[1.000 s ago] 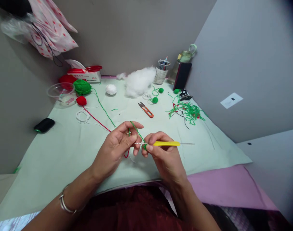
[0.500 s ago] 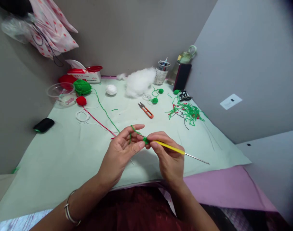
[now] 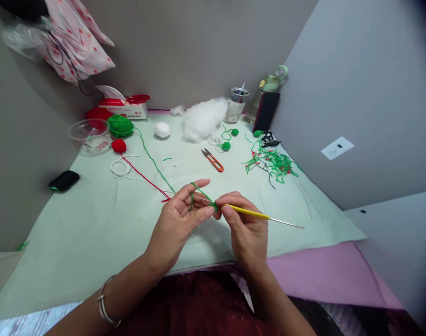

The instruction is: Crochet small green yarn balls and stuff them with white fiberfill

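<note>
My left hand (image 3: 180, 218) pinches a small green crochet piece (image 3: 215, 206) between thumb and fingers. Green yarn (image 3: 201, 190) loops over its raised index finger and runs to that piece. In my right hand (image 3: 247, 228) is a yellow-handled crochet hook (image 3: 248, 212), gripped like a pencil. One thin metal end of the hook reaches the green stitches; the other sticks out to the right. My fingers partly hide the crochet piece. A green yarn ball (image 3: 120, 126) lies at the back left, its strand leading toward my left hand.
Thread snips (image 3: 213, 160) lie beyond my hands. White stuffing (image 3: 204, 120), a white ball (image 3: 161, 130) and a red yarn ball (image 3: 118, 146) sit farther back. Yarn scraps (image 3: 278, 162) are heaped at right, near a phone (image 3: 266, 112). A clear tub (image 3: 88, 131) stands at left.
The hook and the crochet piece have shifted slightly, and the hook's right end has risen a little. The yarn from my left index finger now runs in a longer straight line to the piece.
</note>
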Motion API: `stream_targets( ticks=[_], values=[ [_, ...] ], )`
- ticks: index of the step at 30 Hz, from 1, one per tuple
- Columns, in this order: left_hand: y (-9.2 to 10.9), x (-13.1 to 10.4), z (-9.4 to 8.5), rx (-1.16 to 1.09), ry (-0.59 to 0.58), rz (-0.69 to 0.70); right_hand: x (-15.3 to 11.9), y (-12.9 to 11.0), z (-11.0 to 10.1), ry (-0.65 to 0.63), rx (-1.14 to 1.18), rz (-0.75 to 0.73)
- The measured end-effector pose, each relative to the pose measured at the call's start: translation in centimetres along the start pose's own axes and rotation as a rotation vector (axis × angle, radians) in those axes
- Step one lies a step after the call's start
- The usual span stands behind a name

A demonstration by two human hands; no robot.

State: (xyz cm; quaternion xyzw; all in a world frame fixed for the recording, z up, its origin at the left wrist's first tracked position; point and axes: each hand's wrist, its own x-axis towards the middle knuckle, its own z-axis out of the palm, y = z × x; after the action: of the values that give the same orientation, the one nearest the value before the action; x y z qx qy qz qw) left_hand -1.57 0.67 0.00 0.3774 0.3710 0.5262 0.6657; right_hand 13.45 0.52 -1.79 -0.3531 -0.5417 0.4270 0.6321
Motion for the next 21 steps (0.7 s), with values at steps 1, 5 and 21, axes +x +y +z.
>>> stream_targets(
  ticks=[1, 5, 21],
  values=[
    [0.0, 0.0, 0.0, -0.01, 0.007, 0.001, 0.0, 0.1, 0.0, 0.006, -0.013, -0.021],
    [-0.3, 0.1, 0.0, -0.03, 0.032, 0.02, 0.0, 0.3, 0.0, 0.026, -0.015, -0.06],
    [0.5, 0.4, 0.5, -0.281, 0.052, -0.223, -0.1, -0.2, -0.3, 0.094, -0.26, -0.257]
  ],
)
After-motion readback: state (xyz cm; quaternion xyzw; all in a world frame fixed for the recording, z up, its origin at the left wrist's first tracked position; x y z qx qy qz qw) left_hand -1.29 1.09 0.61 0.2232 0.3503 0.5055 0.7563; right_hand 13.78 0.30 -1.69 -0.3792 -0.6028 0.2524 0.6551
